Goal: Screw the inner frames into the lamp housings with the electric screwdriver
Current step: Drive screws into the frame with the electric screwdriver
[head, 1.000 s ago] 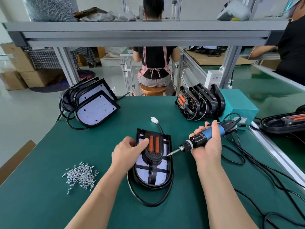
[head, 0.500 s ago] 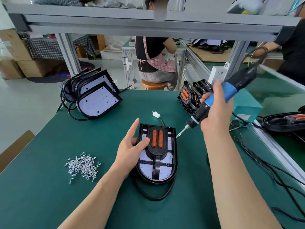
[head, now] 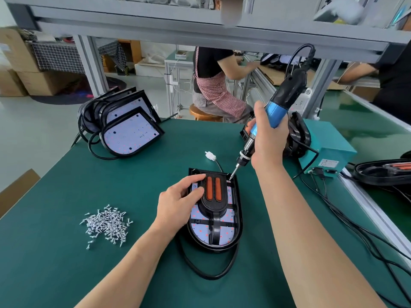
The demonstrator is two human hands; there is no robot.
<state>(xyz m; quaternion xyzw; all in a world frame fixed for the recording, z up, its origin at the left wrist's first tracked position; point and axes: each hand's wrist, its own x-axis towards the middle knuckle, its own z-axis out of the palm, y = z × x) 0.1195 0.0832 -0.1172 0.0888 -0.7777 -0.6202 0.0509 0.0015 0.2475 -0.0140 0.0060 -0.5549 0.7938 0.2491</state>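
Lamp housing (head: 238, 221) lies flat; the left hand (head: 178, 202) pinches its inner frame (head: 214, 206) from nine o'clock. The right hand (head: 268, 138) grips the screwdriver (head: 281, 101), tip at the one-o'clock corner.

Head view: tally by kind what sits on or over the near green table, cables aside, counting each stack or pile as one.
Housing in work: 1
Frame: 1
Housing stacks: 2
Screw pile: 1
Screwdriver: 1
Teal box: 1
Total: 7
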